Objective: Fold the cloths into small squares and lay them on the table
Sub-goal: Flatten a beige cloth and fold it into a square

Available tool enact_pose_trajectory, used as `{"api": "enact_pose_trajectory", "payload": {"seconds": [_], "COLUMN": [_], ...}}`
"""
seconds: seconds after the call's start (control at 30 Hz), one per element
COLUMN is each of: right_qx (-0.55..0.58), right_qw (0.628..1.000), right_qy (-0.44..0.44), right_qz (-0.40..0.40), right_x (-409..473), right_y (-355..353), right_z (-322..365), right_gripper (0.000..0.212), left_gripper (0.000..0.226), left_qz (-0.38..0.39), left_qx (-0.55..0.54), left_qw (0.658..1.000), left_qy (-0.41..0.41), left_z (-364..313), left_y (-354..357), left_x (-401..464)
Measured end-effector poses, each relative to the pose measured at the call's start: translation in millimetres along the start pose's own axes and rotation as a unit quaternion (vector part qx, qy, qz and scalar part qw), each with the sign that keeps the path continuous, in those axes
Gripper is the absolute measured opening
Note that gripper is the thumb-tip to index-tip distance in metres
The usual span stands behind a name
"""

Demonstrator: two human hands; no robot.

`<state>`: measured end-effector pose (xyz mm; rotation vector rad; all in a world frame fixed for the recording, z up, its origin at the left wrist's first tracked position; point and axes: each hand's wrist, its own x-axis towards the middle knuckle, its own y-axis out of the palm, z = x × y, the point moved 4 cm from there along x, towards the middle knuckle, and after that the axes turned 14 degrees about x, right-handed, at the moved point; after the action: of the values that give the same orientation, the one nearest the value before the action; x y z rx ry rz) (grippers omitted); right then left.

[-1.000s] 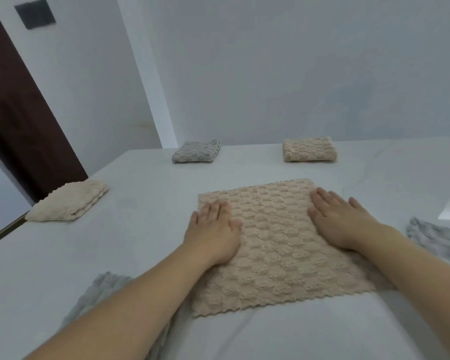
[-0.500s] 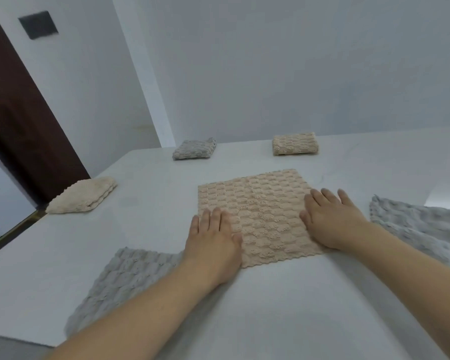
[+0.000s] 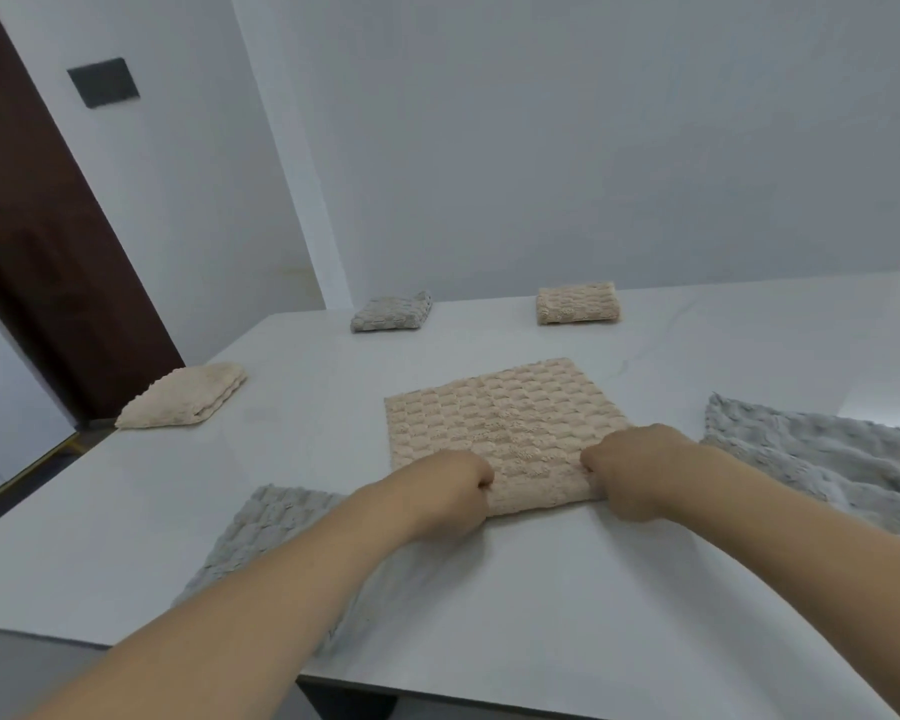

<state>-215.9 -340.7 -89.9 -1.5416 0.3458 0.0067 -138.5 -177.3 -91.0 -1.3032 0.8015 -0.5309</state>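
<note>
While both the left hand (image 3: 450, 491) and right hand (image 3: 632, 472) grip the beige cloth (image 3: 505, 418) near edge with curled fingers, uneven lifting could skew the fold or drag it across the tabletop (image 3: 749, 345).

On the worktop (image 3: 489, 615) a spread cloth (image 3: 505, 423) lies centre, one loose cloth (image 3: 261, 537) at its near left, another (image 3: 822, 459) to its right, with three folded ones behind: far-left (image 3: 183, 394), back-left (image 3: 392, 312), back-right (image 3: 578, 302).

Flat palms to fingers (image 3: 481, 478) gripping cloth (image 3: 505, 423)
</note>
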Motion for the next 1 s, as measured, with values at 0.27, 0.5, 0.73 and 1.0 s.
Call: {"api": "enact_pose_trajectory", "payload": {"seconds": [0.27, 0.5, 0.73, 1.0], "right_qx": [0.166, 0.208, 0.173, 0.251], "right_qw": [0.969, 0.97, 0.962, 0.908], "right_qy": [0.072, 0.106, 0.08, 0.071], "right_qz": [-0.167, -0.059, -0.196, -0.328], "right_x": [37, 76, 106, 158], "right_y": [-45, -21, -31, -37], "right_z": [-31, -32, -43, -48], "right_gripper": [0.014, 0.007, 0.021, 0.024], "left_gripper": [0.024, 0.019, 0.015, 0.016], "left_qz": [-0.113, -0.097, -0.156, -0.23], "left_qx": [-0.075, -0.057, -0.062, -0.079], "left_qw": [0.988, 0.991, 0.978, 0.953], "left_qy": [-0.078, -0.077, -0.124, -0.181], "left_z": [38, 55, 77, 116], "left_y": [-21, -6, -7, -11], "left_x": [25, 51, 72, 121]}}
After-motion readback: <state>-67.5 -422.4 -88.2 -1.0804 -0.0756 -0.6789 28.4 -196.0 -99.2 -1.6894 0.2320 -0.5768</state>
